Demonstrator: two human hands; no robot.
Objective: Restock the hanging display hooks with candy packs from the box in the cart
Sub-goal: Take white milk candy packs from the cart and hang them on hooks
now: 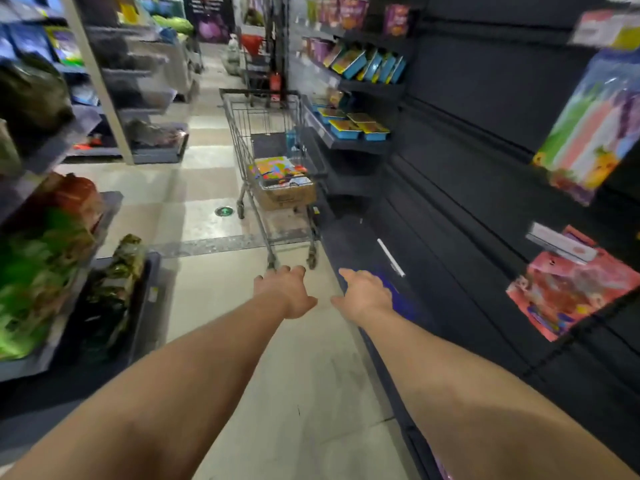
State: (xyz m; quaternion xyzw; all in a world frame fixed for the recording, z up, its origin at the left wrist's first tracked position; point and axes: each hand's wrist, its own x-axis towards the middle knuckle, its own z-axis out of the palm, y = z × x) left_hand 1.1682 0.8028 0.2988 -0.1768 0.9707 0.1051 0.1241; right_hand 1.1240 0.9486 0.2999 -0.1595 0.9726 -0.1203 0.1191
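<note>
A wire shopping cart (242,133) stands in the aisle ahead, against the dark shelving. Inside it sits a brown cardboard box (287,197) filled with colourful candy packs (273,169). Both my arms stretch forward over the floor, short of the cart. My left hand (285,292) and my right hand (363,292) are empty, fingers relaxed and slightly spread, palms down. On the right, a tall multicoloured candy pack (588,129) and a pink pack (568,294) hang on the dark display wall.
Dark shelving (467,168) runs along the right, with blue trays (356,128) on shelves beyond the cart. Shelves with green and dark bagged goods (41,271) line the left. Tiled floor lies between. A second cart (256,67) stands farther down the aisle.
</note>
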